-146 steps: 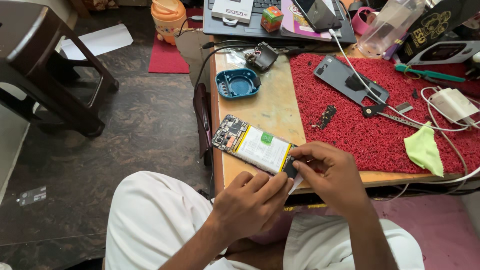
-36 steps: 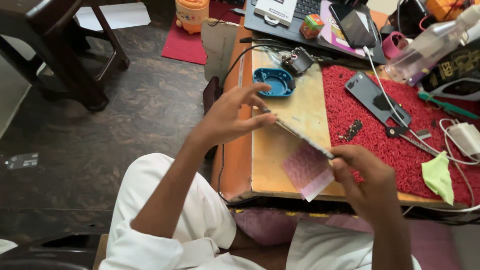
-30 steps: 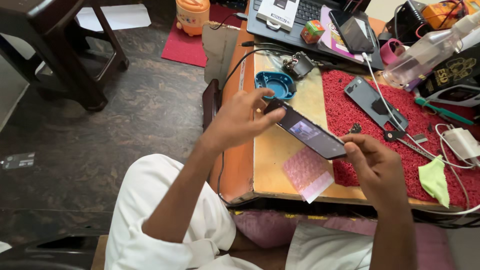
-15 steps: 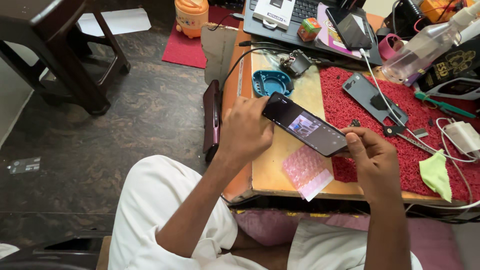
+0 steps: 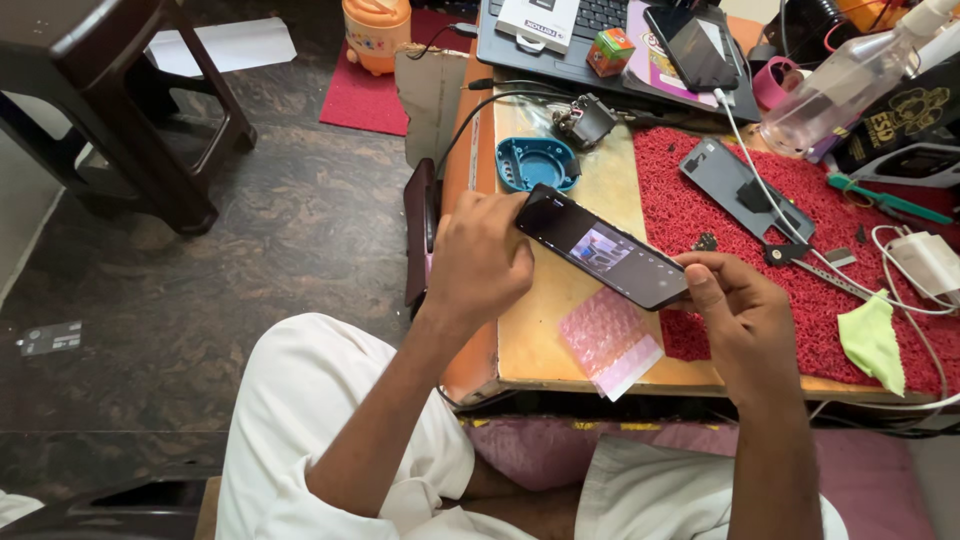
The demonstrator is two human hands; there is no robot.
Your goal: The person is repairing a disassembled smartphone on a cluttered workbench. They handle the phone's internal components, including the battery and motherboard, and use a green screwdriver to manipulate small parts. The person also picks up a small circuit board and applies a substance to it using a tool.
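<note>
A black phone point(image 5: 605, 247) with its glossy screen facing up hangs a little above the wooden table point(image 5: 560, 330). My left hand point(image 5: 478, 262) grips its upper-left end and my right hand point(image 5: 738, 318) pinches its lower-right end. Under the phone a pink piece of bubble wrap point(image 5: 608, 340) lies near the table's front edge. My white-clad lap is below the table.
A red mat point(image 5: 690, 210) carries a grey phone back cover point(image 5: 745, 188), small parts and tweezers. A blue round dish point(image 5: 537, 162), a green cloth point(image 5: 872, 340), a white charger point(image 5: 925, 262), a laptop point(image 5: 610, 40), a spray bottle point(image 5: 840, 85) and a dark stool point(image 5: 120, 110) stand around.
The phone has been turned from its open back to screen up, then held flat between both hands. My left hand has slid onto its left end. The bubble wrap now lies on the table.
</note>
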